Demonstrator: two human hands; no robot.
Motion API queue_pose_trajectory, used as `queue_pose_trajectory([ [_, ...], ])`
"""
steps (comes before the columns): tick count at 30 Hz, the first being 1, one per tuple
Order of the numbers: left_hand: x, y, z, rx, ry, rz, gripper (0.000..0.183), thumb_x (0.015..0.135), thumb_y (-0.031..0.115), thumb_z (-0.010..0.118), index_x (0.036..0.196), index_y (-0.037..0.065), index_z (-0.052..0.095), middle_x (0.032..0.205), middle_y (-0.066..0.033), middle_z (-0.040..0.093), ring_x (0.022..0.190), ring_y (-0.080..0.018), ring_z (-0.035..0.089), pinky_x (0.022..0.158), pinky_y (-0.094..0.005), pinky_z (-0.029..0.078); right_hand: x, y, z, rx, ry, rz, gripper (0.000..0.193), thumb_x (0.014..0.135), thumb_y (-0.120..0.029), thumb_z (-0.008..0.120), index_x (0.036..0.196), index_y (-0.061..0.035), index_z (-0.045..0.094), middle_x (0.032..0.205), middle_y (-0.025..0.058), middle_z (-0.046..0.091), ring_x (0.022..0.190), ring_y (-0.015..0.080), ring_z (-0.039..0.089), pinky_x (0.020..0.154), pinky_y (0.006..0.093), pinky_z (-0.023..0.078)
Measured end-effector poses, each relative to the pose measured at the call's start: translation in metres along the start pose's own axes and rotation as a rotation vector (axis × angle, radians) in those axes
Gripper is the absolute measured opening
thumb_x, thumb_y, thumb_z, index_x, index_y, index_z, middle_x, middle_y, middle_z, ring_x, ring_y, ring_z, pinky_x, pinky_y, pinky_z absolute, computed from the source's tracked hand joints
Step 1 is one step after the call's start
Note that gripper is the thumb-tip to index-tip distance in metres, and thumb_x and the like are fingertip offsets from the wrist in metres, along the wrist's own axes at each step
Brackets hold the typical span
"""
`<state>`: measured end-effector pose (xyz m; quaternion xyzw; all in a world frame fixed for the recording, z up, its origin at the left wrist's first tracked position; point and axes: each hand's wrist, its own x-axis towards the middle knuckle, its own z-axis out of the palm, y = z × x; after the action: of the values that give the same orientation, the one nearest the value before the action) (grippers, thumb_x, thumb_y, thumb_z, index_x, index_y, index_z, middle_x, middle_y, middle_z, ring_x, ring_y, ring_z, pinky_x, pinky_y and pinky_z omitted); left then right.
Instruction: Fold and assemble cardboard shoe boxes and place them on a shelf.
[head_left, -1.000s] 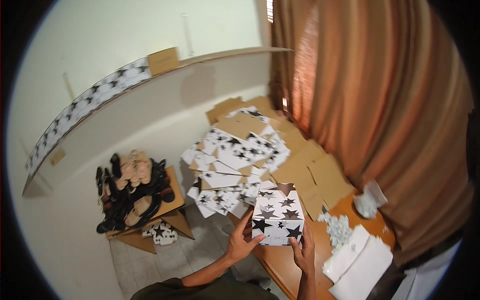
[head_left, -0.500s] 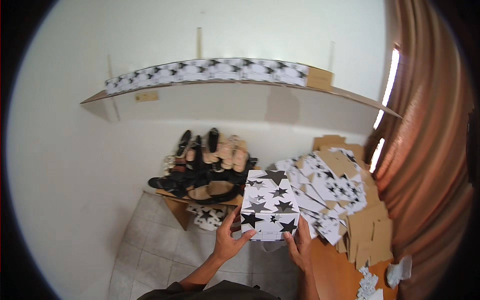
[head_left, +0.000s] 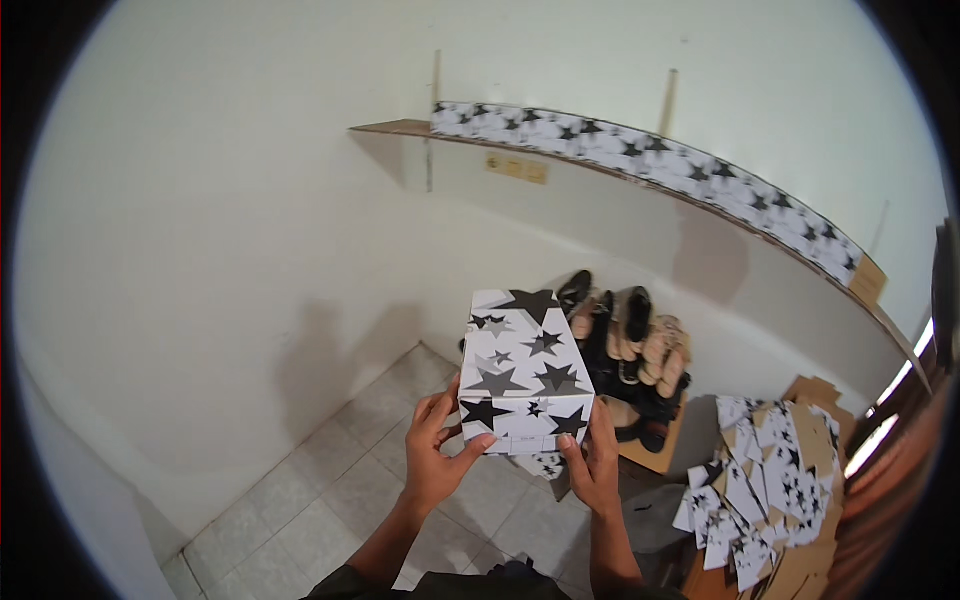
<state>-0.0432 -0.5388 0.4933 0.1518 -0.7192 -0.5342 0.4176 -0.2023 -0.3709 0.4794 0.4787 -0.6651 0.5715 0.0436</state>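
Observation:
A closed white shoebox (head_left: pixel 520 360) patterned with black and grey stars is held up in front of me. My left hand (head_left: pixel 437 452) grips its lower left side, thumb on the near end face. On the opposite side my right hand (head_left: pixel 592 460) holds the near right edge, its thumb also pressed to that end. Most of the fingers are hidden behind the box. Behind and to the right of the box, dark and beige shoes (head_left: pixel 640 345) are piled on a low wooden stand, partly covered by the box.
A long wall shelf (head_left: pixel 395 128) carries a row of star-patterned boxes (head_left: pixel 620 145) with a plain brown box (head_left: pixel 868 280) at its right end. Flattened star-patterned cardboard (head_left: pixel 770 480) lies heaped on an orange-brown table (head_left: pixel 708 580) at the right, beside a brown curtain (head_left: pixel 885 500). Grey tiles (head_left: pixel 300 510) cover the floor.
The view has swung left, so the shelf, shoes and cardboard heap now appear farther right. Both hands keep hold of the shoebox, which sits slightly higher in view.

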Motion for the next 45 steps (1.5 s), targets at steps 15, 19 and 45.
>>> queue_pose_trajectory([
  [15, 0.184, -0.072, -0.130, 0.157, 0.211, 0.184, 0.056, 0.082, -0.003, 0.079, 0.131, -0.008, 0.054, 0.121, -0.0074, 0.047, 0.119, -0.0209, 0.059, 0.095, -0.0348, 0.061, 0.215, 0.059, 0.182, 0.160, -0.036, -0.344, 0.065, 0.093, -0.006, 0.065, 0.149, 0.0117, 0.038, 0.147, 0.0309, 0.045, 0.133, 0.0414, 0.050, 0.110, 0.0439, 0.040],
  [19, 0.255, -0.087, -0.159, 0.172, 0.258, 0.312, 0.080, 0.082, 0.000, 0.080, 0.152, 0.000, 0.041, 0.124, -0.0090, 0.053, 0.115, -0.0196, 0.060, 0.093, -0.0352, 0.060, 0.293, 0.063, 0.221, 0.233, -0.038, -0.419, 0.066, 0.095, -0.008, 0.065, 0.151, 0.0111, 0.036, 0.148, 0.0303, 0.044, 0.134, 0.0405, 0.048, 0.111, 0.0427, 0.039],
  [45, 0.651, -0.188, -0.368, -0.152, -0.084, 0.515, 0.066, 0.090, 0.010, 0.073, 0.146, 0.003, 0.039, 0.139, -0.0207, 0.052, 0.128, -0.0335, 0.055, 0.096, -0.0458, 0.055, 0.587, 0.063, 0.472, -0.146, 0.354, -0.425, 0.062, 0.101, -0.018, 0.059, 0.154, 0.0039, 0.035, 0.137, 0.0273, 0.052, 0.126, 0.0384, 0.054, 0.104, 0.0438, 0.044],
])
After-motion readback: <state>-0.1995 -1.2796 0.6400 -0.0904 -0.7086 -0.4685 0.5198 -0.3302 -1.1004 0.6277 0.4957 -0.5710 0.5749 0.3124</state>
